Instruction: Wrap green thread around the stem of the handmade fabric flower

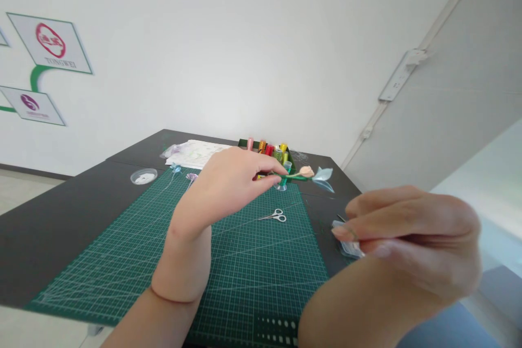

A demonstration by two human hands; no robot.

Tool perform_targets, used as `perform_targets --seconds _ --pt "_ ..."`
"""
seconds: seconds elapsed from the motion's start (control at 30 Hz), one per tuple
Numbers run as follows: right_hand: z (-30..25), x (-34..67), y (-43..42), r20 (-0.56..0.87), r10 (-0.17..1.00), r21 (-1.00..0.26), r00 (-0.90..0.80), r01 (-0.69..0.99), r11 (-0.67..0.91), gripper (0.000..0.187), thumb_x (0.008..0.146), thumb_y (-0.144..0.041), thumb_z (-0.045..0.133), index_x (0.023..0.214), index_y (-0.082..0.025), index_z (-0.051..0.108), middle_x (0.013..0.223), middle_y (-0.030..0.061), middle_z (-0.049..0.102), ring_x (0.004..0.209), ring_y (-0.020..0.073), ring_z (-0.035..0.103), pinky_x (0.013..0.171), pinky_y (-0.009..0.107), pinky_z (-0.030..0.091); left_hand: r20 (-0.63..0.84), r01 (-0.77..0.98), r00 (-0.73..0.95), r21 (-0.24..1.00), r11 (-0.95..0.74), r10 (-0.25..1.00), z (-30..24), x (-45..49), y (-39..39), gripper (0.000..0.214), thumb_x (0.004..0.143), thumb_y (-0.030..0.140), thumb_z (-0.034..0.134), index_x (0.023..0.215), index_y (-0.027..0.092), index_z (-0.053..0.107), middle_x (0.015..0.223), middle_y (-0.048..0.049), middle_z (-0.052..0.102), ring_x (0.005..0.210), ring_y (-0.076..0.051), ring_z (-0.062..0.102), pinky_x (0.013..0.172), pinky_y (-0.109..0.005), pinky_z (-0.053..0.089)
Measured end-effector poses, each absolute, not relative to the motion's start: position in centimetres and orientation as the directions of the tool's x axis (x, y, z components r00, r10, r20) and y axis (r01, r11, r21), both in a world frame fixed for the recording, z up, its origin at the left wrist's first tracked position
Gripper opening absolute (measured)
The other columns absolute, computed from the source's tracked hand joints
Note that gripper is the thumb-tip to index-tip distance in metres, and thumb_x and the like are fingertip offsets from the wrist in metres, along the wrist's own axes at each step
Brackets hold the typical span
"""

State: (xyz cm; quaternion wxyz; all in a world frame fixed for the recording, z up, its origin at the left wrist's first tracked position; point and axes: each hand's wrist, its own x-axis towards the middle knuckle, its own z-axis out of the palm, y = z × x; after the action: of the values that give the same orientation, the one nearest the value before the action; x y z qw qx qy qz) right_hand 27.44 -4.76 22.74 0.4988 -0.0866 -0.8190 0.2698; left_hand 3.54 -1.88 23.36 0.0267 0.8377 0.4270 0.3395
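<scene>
My left hand (228,182) is raised over the green cutting mat (183,261), its fingers pinched on the green stem of a small handmade flower (306,173) with a peach bud and a pale blue leaf. My right hand (408,234) is close to the camera at the right, fingers pressed together on a small pale translucent piece (348,244), with a thin green thread showing at the fingertips. Small silver scissors (275,216) lie on the mat between the two hands.
A dark table (61,217) carries the mat. At its far end stand a box of coloured thread spools (271,149), a white printed sheet (196,153), a small clear round dish (143,176) and two small finished flowers (183,174). White wall behind, grey panel right.
</scene>
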Motion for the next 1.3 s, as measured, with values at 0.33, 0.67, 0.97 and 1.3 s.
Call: perform_targets --seconds 0.33,0.67,0.97,1.3 --pt "22.2 26.1 -4.4 0.814 0.566 -0.576 0.127 0.054 0.816 0.008 0.088 -0.03 0.078 0.085 -0.032 0.086 0.079 0.0031 0.082 0.036 0.0064 0.025 0.034 0.03 0.019 0.469 0.515 0.661 0.283 -0.809 0.586 23.3 4.0 -3.5 0.017 0.092 0.019 0.07 0.102 0.029 0.081 0.088 0.0065 0.081 0.071 -0.012 0.072 0.065 -0.023 0.045" --pt "22.8 25.4 -3.8 0.712 0.67 -0.699 0.211 0.112 0.707 0.007 0.082 -0.027 0.08 0.08 -0.032 0.084 0.075 0.002 0.079 0.042 0.0073 0.027 0.041 0.029 0.023 0.5 0.471 0.671 0.284 -0.835 0.548 23.6 3.5 -5.1 0.011 0.095 0.022 0.069 0.1 0.027 0.077 0.083 0.0074 0.078 0.071 -0.009 0.07 0.065 -0.02 0.045" --pt "23.1 25.2 -1.9 0.661 0.744 -0.745 0.1 0.206 0.635 0.005 0.079 -0.028 0.081 0.08 -0.032 0.084 0.081 0.0032 0.08 0.057 0.0151 0.062 0.043 0.029 0.04 0.564 0.487 0.612 0.284 -0.826 0.555 23.4 3.2 -5.5 0.007 0.096 0.024 0.068 0.099 0.026 0.074 0.082 0.0086 0.077 0.07 -0.008 0.068 0.065 -0.02 0.043" --pt "22.5 24.9 -0.6 0.566 0.823 -0.805 -0.042 0.188 0.563 0.006 0.08 -0.03 0.078 0.081 -0.028 0.084 0.079 0.0017 0.079 0.06 0.0127 0.061 0.05 0.026 0.044 0.883 0.682 0.169 0.217 -0.699 0.439 23.2 4.3 -4.4 0.023 0.099 0.03 0.061 0.119 0.03 0.072 0.095 0.0009 0.08 0.07 -0.013 0.067 0.066 -0.025 0.05"
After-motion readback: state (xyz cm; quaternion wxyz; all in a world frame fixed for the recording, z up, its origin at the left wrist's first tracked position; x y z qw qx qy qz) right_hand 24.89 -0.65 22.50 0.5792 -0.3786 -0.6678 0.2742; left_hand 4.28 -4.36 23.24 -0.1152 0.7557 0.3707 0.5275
